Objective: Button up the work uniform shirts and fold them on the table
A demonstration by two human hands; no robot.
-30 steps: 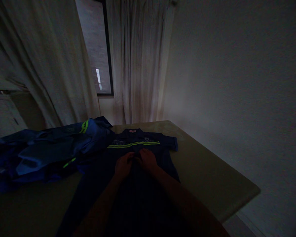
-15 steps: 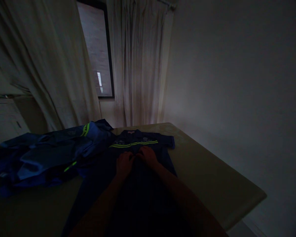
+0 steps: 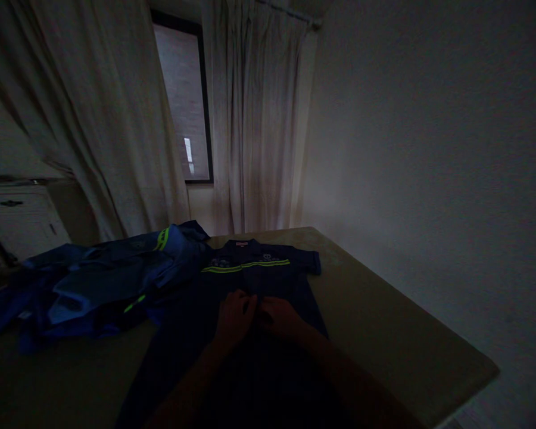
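A dark blue short-sleeved work shirt (image 3: 263, 281) lies spread front side up, its collar at the far end. Yellow-green stripes cross its chest, with small emblems above them. Both hands meet along the shirt's middle front, below the stripes. The fingers of my left hand (image 3: 234, 317) are bent and pinch the cloth there. Close on its right, my right hand (image 3: 280, 317) has its fingers closed on the same front edge. Deep shadow hides the fingertips and the lower part of the shirt.
A crumpled heap of blue work clothes (image 3: 116, 268) lies to the left on the table (image 3: 384, 333). Behind the table hang curtains (image 3: 259, 137) by a window (image 3: 183, 101). A bare wall (image 3: 420, 155) runs along the right, and a white cabinet (image 3: 22, 220) stands at far left.
Both hands have moved down the shirt's front, away from the chest stripes and nearer to me. The camera view has shifted slightly; the shirt and the heap lie as before.
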